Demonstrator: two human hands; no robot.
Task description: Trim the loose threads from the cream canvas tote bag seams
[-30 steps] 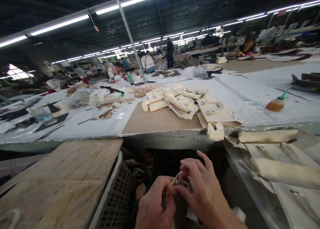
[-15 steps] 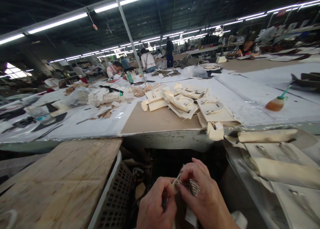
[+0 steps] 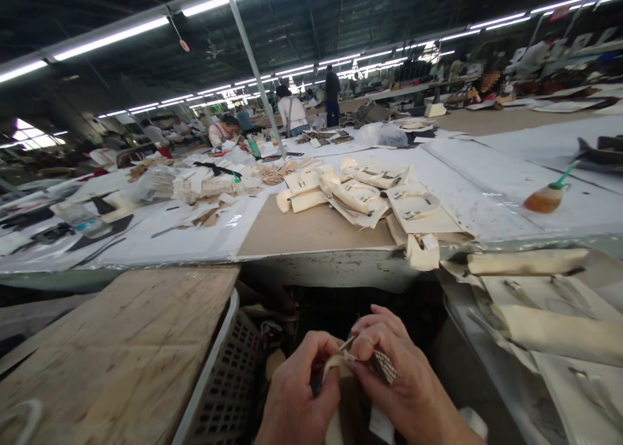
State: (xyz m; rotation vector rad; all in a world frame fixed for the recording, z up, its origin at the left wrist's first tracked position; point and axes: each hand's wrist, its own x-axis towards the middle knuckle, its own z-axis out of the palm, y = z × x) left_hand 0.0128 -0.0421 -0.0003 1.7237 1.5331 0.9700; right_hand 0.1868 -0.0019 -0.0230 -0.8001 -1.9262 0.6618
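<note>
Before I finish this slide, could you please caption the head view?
Left hand and right hand pinch pale material near a cluttered table.

L fingers [image 3: 315, 345] pinch cream pc. [image 3: 335, 363]

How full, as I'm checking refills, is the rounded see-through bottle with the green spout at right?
Not empty: amber contents show inside the bottle. I cannot tell the exact level.
</note>
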